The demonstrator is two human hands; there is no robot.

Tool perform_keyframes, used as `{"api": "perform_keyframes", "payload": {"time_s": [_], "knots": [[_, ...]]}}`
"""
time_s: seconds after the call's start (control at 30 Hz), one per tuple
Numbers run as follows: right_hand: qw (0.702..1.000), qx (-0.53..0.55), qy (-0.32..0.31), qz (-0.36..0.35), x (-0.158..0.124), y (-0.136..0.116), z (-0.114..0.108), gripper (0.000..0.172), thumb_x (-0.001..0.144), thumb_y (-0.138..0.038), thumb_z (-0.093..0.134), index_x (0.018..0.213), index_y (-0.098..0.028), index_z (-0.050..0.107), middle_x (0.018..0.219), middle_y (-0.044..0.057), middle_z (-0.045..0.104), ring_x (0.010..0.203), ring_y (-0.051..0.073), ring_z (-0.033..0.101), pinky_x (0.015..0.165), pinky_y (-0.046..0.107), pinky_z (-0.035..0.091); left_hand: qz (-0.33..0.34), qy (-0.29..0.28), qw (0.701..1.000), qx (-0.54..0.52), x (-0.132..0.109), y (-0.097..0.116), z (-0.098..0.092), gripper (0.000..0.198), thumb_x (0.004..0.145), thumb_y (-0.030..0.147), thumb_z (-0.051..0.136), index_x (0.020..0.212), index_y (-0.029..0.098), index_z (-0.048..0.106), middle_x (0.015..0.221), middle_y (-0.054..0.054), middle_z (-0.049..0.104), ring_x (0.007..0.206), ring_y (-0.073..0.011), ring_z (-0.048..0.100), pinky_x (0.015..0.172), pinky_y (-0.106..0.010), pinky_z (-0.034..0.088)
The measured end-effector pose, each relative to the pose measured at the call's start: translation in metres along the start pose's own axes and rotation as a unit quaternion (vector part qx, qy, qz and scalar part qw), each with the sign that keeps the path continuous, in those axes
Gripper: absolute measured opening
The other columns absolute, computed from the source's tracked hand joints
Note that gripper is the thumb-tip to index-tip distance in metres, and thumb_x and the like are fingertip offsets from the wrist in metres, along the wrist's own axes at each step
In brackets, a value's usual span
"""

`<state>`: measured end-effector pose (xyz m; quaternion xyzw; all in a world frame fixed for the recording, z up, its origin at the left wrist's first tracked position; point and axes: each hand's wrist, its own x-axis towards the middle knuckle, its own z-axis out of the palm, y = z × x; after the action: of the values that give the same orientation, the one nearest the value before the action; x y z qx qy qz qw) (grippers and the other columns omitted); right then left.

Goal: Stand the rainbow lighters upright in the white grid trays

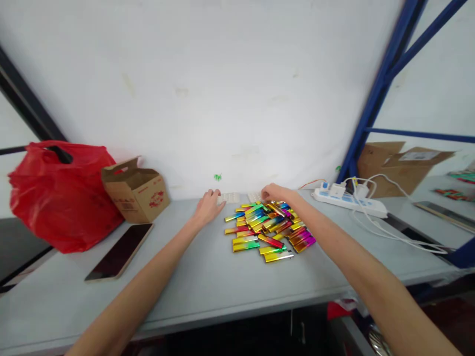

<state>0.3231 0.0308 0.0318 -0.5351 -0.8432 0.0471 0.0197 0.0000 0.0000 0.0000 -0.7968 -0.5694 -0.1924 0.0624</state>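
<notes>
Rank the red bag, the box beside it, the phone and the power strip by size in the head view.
1. Red bag.
2. Box.
3. Phone and power strip look alike; phone lies nearer, so unranked.

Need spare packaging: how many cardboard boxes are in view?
2. The left box stands open on the table beside the red bag; the right box, flaps open, sits behind the blue frame. Others may hide behind it.

Bar pile (269,225) sitting mid-desk (208,282) near back edge. Bag (59,198) and box (135,190) sitting back-left, phone (120,249) lying before box. Power strip (349,200) lying back-right.
</notes>
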Motion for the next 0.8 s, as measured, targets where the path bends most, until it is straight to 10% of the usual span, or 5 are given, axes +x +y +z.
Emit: {"api": "perform_keyframes", "payload": {"time_s": [0.43,0.63,0.8], "knots": [[0.989,0.043,0.124,-0.066,-0.011,-0.016,-0.022,0.017,0.097,-0.013,0.068,0.107,-0.012,0.081,0.107,0.014,0.082,0.093,0.021,0.074,0.085,0.028,0.052,0.075,0.051,0.984,-0.152,-0.018,-0.008,-0.033,0.026,0.096,0.039,0.059,0.106,0.019,0.071,0.096,-0.008,0.068,0.095,-0.0267,0.069,0.094,-0.044,0.058],[0.948,0.106,0.189,-0.233,-0.038,-0.077,-0.026,0.011,0.100,-0.018,0.070,0.103,-0.017,0.080,0.101,0.009,0.079,0.093,0.021,0.071,0.089,0.032,0.051,0.019,0.020,0.928,-0.371,-0.037,0.014,-0.048,0.095,0.078,0.066,0.082,0.155,0.021,0.050,0.159,-0.019,0.052,0.117,-0.0286,0.071,0.091,-0.040,0.064],[0.933,0.100,0.185,-0.291,-0.051,-0.115,-0.011,0.012,0.103,-0.020,0.067,0.104,-0.019,0.079,0.101,0.009,0.077,0.098,0.022,0.069,0.093,0.035,0.051,-0.019,-0.047,0.900,-0.434,-0.060,0.017,-0.061,0.083,0.076,0.061,0.084,0.144,0.017,0.062,0.144,-0.016,0.069,0.110,-0.0297,0.076,0.101,-0.048,0.063]]}}
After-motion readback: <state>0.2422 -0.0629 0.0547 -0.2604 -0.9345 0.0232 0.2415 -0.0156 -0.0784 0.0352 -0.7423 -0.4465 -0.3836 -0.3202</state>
